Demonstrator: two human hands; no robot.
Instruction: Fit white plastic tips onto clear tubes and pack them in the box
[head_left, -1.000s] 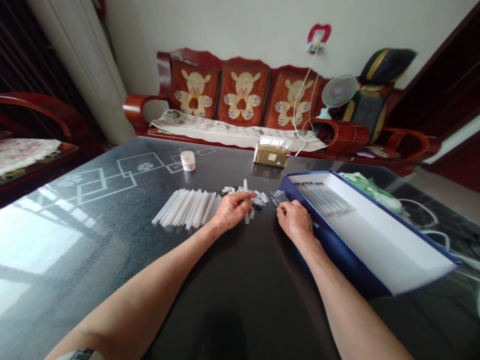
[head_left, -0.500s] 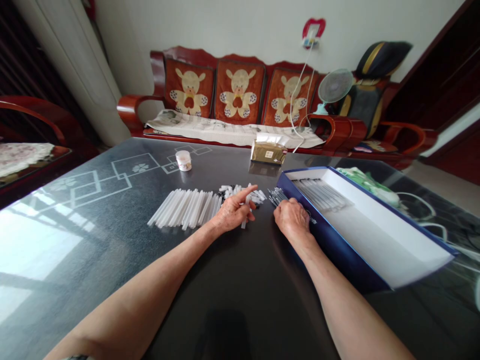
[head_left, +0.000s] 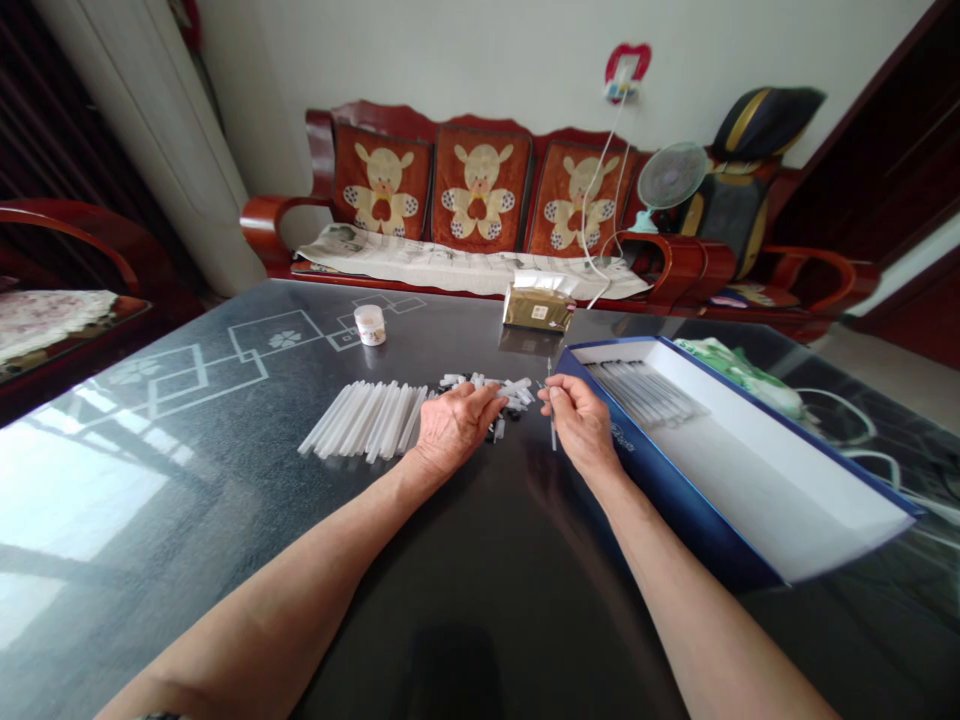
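Observation:
My right hand pinches a thin pen refill upright beside the blue box, its ends showing above and below the fingers. My left hand is closed, thumb and fingertips together over the pile of small white and black plastic parts. What it holds, if anything, is hard to make out against the white pieces. Left of that hand lies a row of translucent white plastic tubes, side by side on the dark table.
A blue box with a white inside stands at the right, with a row of slim clear pens at its far end. Further back are a tissue box and a small white tub. A green-and-white bag and white cables lie beyond the box.
My right hand has lifted slightly from the refills by the box and now holds one upright. My left hand has moved a little left, its pointing index finger now drawn in to the thumb.

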